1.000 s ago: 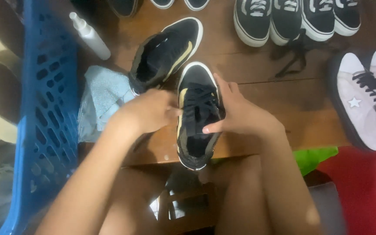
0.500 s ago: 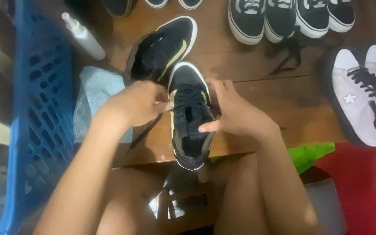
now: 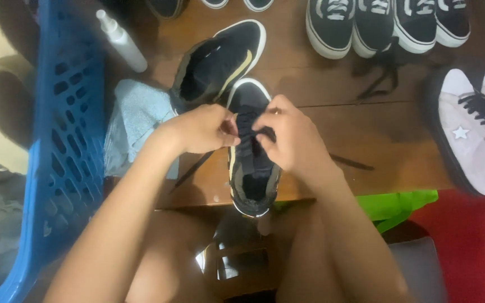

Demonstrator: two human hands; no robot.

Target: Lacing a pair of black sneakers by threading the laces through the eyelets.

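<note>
A blue crate (image 3: pixel 65 140) stands left of the wooden table (image 3: pixel 399 140). The left hand (image 3: pixel 200 128) and right hand (image 3: pixel 290 137) pinch what seems to be the lace of the black shoe (image 3: pixel 251 168) at the table's near edge. A pale sneaker (image 3: pixel 478 129) lies right.

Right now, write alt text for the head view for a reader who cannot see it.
Two bare hands, left hand and right hand, pinch the black laces of a black sneaker with a yellow stripe on a wooden table. Its unlaced mate lies just behind, beside a light blue cloth and a blue plastic basket.
</note>
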